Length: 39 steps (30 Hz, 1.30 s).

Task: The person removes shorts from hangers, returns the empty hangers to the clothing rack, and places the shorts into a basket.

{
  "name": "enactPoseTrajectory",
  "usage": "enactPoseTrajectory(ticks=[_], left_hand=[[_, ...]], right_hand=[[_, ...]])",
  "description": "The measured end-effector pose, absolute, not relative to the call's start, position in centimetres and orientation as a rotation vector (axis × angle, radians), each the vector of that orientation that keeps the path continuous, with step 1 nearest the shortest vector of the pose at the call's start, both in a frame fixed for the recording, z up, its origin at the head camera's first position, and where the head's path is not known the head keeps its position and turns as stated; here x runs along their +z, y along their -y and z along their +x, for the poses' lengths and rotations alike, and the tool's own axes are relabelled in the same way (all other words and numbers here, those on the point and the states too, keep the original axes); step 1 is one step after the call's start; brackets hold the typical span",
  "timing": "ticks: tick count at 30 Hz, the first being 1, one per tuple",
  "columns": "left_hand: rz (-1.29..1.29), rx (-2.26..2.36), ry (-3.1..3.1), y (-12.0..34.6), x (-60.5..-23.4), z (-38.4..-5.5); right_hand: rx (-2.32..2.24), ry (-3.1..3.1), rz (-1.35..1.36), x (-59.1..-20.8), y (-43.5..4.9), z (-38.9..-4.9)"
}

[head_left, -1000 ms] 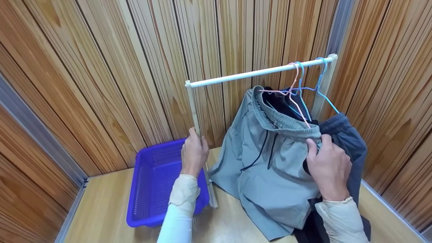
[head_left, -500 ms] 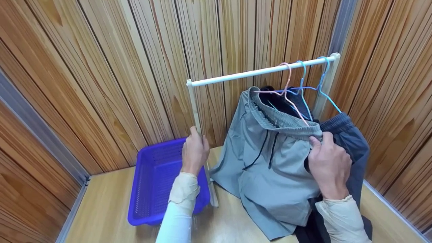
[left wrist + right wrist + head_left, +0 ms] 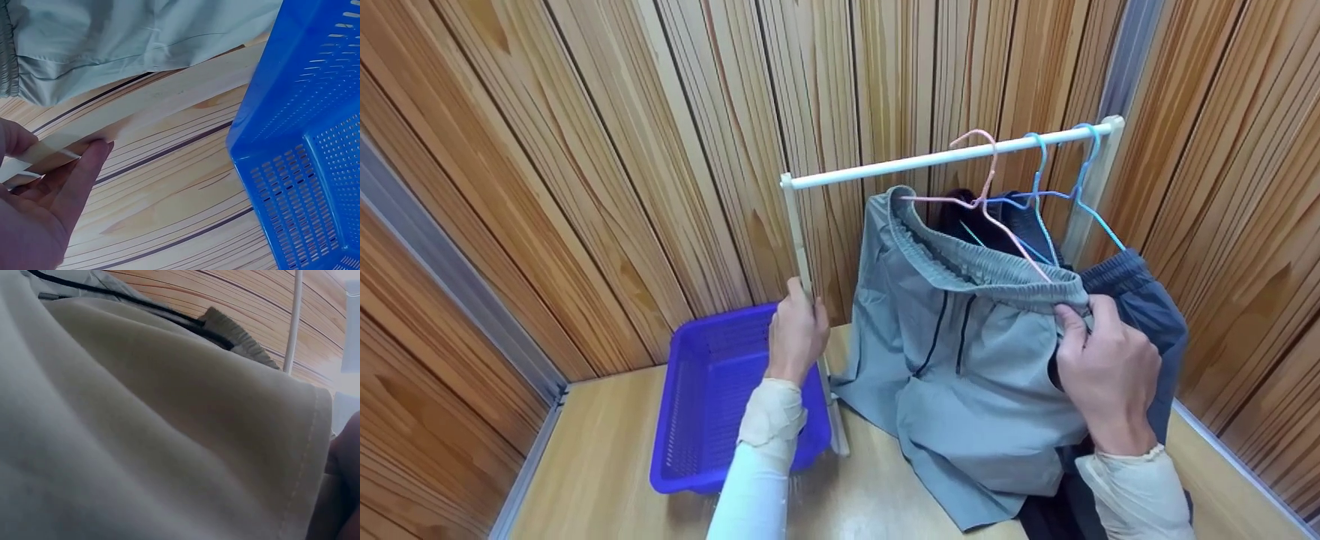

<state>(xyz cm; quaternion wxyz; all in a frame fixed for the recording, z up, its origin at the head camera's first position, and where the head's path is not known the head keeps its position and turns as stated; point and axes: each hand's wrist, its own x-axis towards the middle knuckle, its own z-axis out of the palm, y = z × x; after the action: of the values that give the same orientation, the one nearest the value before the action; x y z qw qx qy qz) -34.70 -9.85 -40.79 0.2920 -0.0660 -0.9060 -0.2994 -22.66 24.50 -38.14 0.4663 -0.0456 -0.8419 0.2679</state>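
Table [image 3: 600,450] below left hand [image 3: 796,337] gripping post [image 3: 799,244] | plank wall [image 3: 712,157] beyond | basket [image 3: 665,420] beside that hand | right hand [image 3: 1114,371] pinches shorts [image 3: 990,397]

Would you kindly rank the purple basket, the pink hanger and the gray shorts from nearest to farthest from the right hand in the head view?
1. Gray shorts: held by the right hand near the waistband's right end.
2. Pink hanger: above and left of the hand.
3. Purple basket: farthest left, on the table.

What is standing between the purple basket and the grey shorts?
A pale rack post, gripped by the left hand, stands between them; the head view shows it.
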Motion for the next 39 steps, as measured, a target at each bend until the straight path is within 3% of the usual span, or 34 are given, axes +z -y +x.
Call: enactPoseTrajectory(ticks=[12,24,32,39], left_hand=[[-0.139,-0.851,2.44,10.4,-40.2,-34.4],[-0.064,-0.903,2.24,10.6,-38.2,-31.4],[-0.378,-0.857,2.075,10.2,-36.5,-30.2],[-0.692,-0.956,2.285,11.2,-37.8,-30.7]], right_hand=[[0.664,2.054,-0.07,-38.3,-24.8,-21.4],[0.644,2.052,0.013,-37.9,-25.9,-18.2],[0.59,2.178,0.082,-36.8,-26.8,-15.2],[0.601,2.238,0.161,-36.3,-27.0,-14.8]])
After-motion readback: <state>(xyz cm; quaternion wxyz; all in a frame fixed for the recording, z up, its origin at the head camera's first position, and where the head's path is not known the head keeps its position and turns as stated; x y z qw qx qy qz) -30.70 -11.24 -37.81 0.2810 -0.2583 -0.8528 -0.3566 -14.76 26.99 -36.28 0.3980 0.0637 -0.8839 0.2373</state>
